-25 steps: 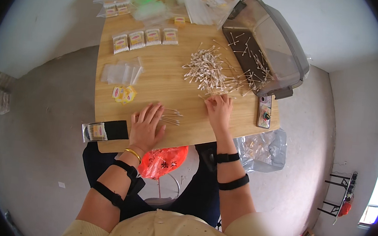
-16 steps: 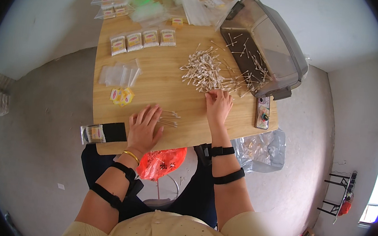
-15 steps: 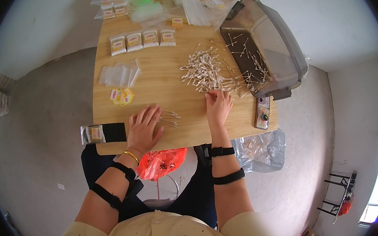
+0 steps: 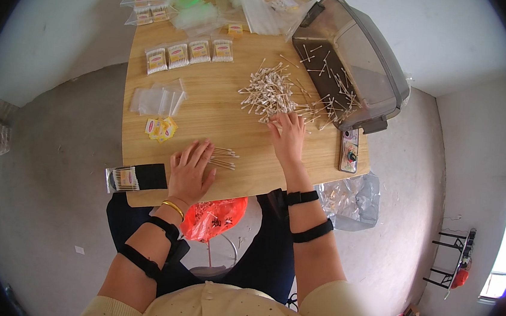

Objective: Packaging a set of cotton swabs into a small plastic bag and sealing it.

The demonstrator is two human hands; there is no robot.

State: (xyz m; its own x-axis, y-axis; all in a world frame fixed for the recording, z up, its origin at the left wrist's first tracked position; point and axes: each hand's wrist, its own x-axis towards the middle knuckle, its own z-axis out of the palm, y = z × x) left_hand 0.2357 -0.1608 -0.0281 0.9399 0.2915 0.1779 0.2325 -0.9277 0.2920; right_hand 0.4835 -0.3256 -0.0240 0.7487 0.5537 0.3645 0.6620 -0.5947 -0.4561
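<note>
My left hand [image 4: 191, 166] lies flat near the table's front edge, fingers stretched out. From under its fingertips a few cotton swabs [image 4: 224, 158] stick out to the right, their other ends hidden. My right hand [image 4: 289, 138] is at the near edge of a loose heap of cotton swabs [image 4: 268, 90]. Its fingers are bent and drawn together on swabs there; how many they pinch is hidden. Left of my left hand, a filled pack of swabs [image 4: 125, 178] rests on a black holder [image 4: 152, 176]. Small yellow-and-white cards [image 4: 161, 128] lie beyond that hand.
A grey see-through bin [image 4: 358, 53] lies tipped at the right, swabs spilling out. Beside it is a phone [image 4: 349, 157]. Clear bags [image 4: 159, 98] and a row of filled packs [image 4: 178, 55] lie at the left. A red bag [image 4: 214, 218] hangs below the front edge.
My right hand has shifted slightly left and farther into the near edge of the heap, its fingers bending onto the swabs. My left hand stays on its few swabs.
</note>
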